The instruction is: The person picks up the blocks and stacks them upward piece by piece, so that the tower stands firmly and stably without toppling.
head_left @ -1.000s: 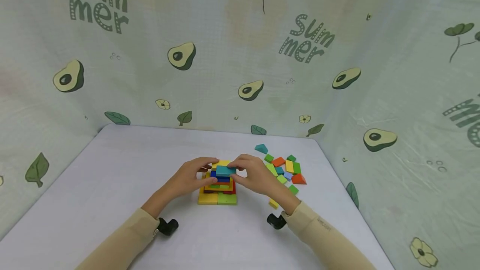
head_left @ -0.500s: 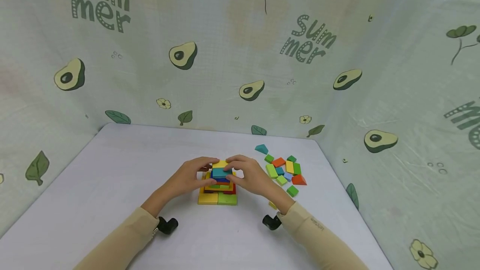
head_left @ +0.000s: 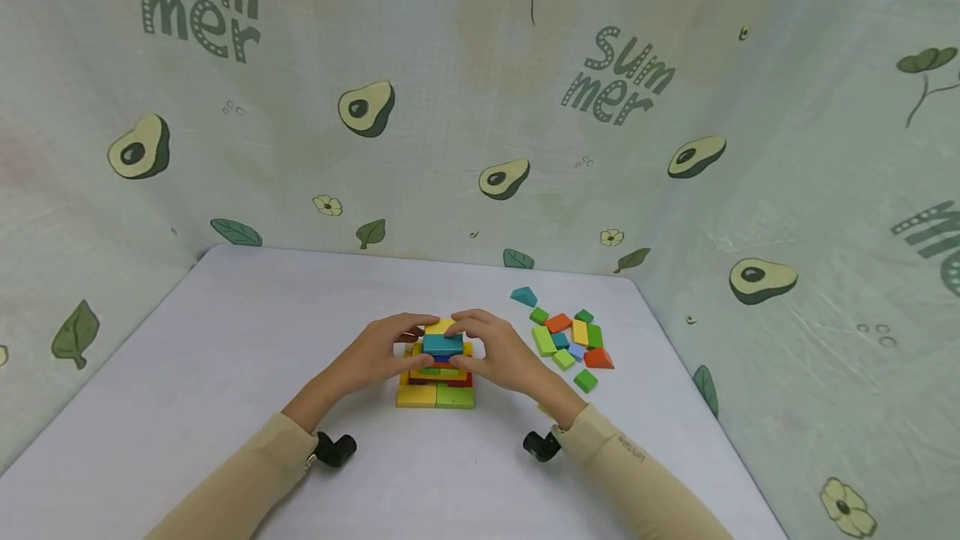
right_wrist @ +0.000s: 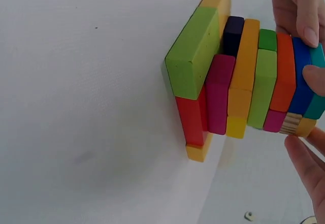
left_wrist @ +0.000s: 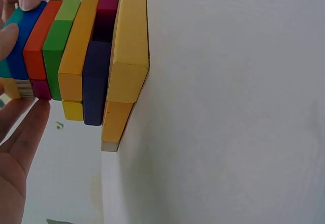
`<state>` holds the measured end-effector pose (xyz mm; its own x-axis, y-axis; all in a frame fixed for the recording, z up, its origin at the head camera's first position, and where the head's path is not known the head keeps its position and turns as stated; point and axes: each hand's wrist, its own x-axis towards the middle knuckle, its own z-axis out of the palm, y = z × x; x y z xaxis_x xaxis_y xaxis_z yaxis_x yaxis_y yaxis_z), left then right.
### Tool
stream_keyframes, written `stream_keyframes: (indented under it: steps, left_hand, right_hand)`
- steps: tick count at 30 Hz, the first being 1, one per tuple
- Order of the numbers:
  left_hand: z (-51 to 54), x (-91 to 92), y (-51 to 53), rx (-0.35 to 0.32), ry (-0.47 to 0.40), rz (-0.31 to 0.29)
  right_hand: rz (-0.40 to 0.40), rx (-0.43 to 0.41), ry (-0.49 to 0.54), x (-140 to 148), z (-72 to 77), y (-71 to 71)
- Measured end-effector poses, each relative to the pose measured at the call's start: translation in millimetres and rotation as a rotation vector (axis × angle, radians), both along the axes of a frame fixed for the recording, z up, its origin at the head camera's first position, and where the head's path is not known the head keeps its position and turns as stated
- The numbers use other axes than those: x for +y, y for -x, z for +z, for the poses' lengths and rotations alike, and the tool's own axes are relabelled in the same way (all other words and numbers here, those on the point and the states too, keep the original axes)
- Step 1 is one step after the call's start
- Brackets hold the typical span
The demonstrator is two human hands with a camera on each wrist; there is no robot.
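Observation:
A tower of coloured wooden blocks (head_left: pixel 455 397) stands on the table, with layers narrowing toward the top. On its front upper edge lies a teal block (head_left: pixel 442 345) over a blue block (left_wrist: pixel 21 56); behind it sits a yellow block (head_left: pixel 438 327). My left hand (head_left: pixel 378 350) grips the upper layers from the left, its thumb against the teal and blue blocks and its fingers at the back. From the right, my right hand (head_left: pixel 501 352) holds the teal block end, its thumb pressing low across the blue one. The fingers partly hide the top layers.
Loose blocks lie to the right of the tower, among them an orange-red block (head_left: pixel 598 358), a lime block (head_left: pixel 543 341) and a green block (head_left: pixel 586 381). A teal wedge (head_left: pixel 524 297) lies farther back. A patterned cloth (head_left: pixel 420 148) hangs behind the table.
My right hand has moved left and slightly down with the teal block, which now sits squarely above the blue block. The left hand has stayed at the tower.

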<state>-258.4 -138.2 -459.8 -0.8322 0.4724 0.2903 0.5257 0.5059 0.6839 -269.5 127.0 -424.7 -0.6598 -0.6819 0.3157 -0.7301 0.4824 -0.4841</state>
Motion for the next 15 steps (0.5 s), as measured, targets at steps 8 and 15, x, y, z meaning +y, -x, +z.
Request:
stream_keyframes:
  steps: [8, 15]
  left_hand:
    - [-0.4, -0.2, 0.9, -0.009, -0.025, -0.016]
    - [-2.5, -0.9, 2.8, -0.019, -0.019, -0.014]
  right_hand:
    - [-0.02, 0.014, -0.002, -0.9, -0.1, -0.4]
    - [-0.007, -0.006, 0.027, -0.7, -2.4, 1.1]
